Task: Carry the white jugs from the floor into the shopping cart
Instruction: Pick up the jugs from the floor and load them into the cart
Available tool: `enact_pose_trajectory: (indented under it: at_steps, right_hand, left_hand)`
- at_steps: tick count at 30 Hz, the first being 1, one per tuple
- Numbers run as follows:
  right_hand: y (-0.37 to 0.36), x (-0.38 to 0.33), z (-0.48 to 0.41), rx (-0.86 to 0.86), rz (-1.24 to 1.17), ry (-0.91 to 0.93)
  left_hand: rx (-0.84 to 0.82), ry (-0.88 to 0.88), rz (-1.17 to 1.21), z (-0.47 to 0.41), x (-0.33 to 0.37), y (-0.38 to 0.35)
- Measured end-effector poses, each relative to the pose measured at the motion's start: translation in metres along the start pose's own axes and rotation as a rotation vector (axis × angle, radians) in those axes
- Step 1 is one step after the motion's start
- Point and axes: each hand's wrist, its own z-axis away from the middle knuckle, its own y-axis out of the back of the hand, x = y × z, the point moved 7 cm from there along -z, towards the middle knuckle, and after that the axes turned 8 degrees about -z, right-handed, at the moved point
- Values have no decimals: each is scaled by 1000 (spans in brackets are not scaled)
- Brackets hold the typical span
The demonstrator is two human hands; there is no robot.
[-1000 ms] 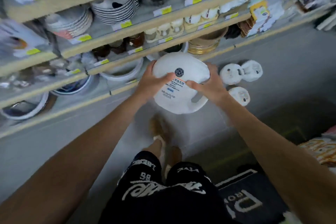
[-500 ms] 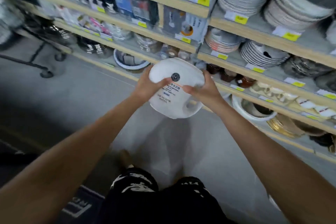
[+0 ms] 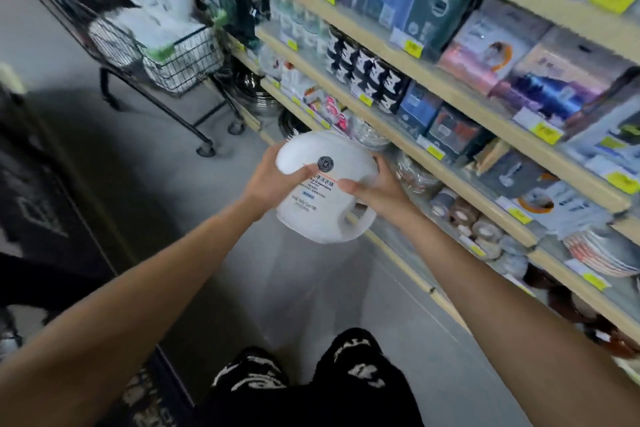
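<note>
Well, the left hand (image 3: 273,177) and right hand (image 3: 379,189) clasp a white jug (image 3: 311,220) from either side, above the grey floor (image 3: 311,288). It is smooth and rounded, with a dark round seal, a printed label and a moulded handle. The shopping cart (image 3: 183,59) stands well ahead.

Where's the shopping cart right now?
In the head view, the shopping cart stands at the upper left, on the floor beside the shelves, ahead of the carried jug.

Blur leaves the yellow shelf tags (image 3: 546,133) and the small print on the white jug (image 3: 311,222) unreadable
</note>
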Motion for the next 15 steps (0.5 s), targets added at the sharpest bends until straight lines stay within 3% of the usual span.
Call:
enact_pose_trajectory:
  at_steps: [15]
  right_hand:
    - [-160, -99, -305, -369, 122, 61]
  left_hand:
    - [315, 164, 92, -224, -14, 175]
